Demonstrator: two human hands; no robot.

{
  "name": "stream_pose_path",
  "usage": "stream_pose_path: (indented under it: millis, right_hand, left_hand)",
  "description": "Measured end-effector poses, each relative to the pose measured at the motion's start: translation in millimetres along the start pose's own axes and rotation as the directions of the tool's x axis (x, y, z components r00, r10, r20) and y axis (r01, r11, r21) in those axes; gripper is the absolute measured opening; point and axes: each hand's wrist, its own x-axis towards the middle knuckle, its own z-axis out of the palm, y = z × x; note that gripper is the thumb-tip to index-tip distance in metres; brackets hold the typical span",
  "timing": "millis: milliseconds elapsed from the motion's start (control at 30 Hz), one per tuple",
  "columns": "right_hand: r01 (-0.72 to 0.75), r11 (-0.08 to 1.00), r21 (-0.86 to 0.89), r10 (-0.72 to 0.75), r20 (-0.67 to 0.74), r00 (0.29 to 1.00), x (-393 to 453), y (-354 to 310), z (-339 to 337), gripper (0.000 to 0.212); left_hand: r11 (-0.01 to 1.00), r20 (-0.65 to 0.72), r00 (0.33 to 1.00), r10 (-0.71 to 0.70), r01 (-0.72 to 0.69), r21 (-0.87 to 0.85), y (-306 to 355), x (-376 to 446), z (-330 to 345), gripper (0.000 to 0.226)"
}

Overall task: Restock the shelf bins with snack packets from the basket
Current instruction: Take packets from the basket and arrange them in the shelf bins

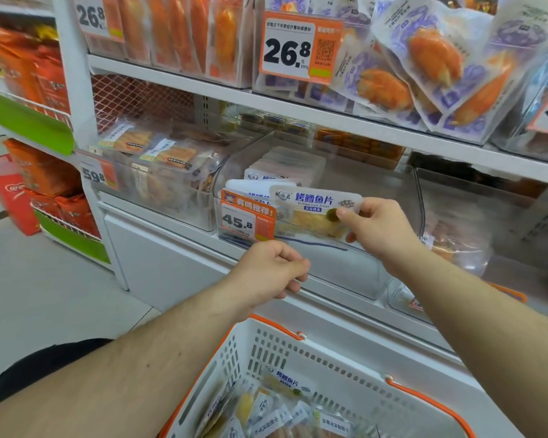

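My right hand (377, 226) pinches a white grilled cod fillet packet (314, 210) by its right edge, just behind the front wall of a clear shelf bin (386, 184). Several like packets (285, 167) stand in a row at the bin's left side. My left hand (272, 270), fingers curled, grips the bin's lower front edge under an orange 45.8 price tag (246, 219). Below, a white basket (298, 352) with orange handles holds several more snack packets (282, 406).
A clear bin of brown snack packs (159, 165) stands to the left, another clear bin (475, 222) to the right. The shelf above carries purple and orange packets (424, 64). Orange bags (41, 172) fill a rack at far left. Grey floor lies lower left.
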Motion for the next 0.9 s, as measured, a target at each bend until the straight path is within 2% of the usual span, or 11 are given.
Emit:
stream_pose_path:
  millis: [133,233,367,433,600,900]
  right_hand:
    - [-0.085,0.991,-0.101,0.102,0.171,0.98,12.6,-3.2,15.6,0.031]
    - [-0.108,0.982,-0.155,0.153,0.316,0.936,19.6,-13.8,25.4,0.028]
    - [-0.106,0.98,-0.167,0.169,0.427,0.889,25.9,-29.0,42.4,0.021]
    - [-0.101,0.977,-0.187,0.179,0.467,0.866,28.0,-35.9,51.9,0.018]
    - [-0.068,0.961,-0.267,0.209,0.545,0.812,31.2,-49.7,69.7,0.026]
    - [-0.048,0.957,-0.285,0.217,0.601,0.769,31.4,-48.1,67.1,0.03]
  left_hand:
    - [1.0,0.021,1.0,0.0,0.0,0.002,0.8,-1.0,2.5,0.008]
    - [1.0,0.027,1.0,-0.001,0.001,0.003,1.5,-0.8,2.7,0.008]
    - [1.0,0.04,0.999,-0.004,0.004,0.0,2.4,-1.0,3.5,0.007]
    - [1.0,0.05,0.999,-0.006,0.006,0.002,2.1,-0.8,3.6,0.007]
    - [1.0,0.061,0.998,-0.01,0.009,0.015,0.8,-0.7,4.3,0.005]
    - [0.999,0.061,0.998,-0.019,0.017,0.039,-1.4,2.0,5.5,0.004]
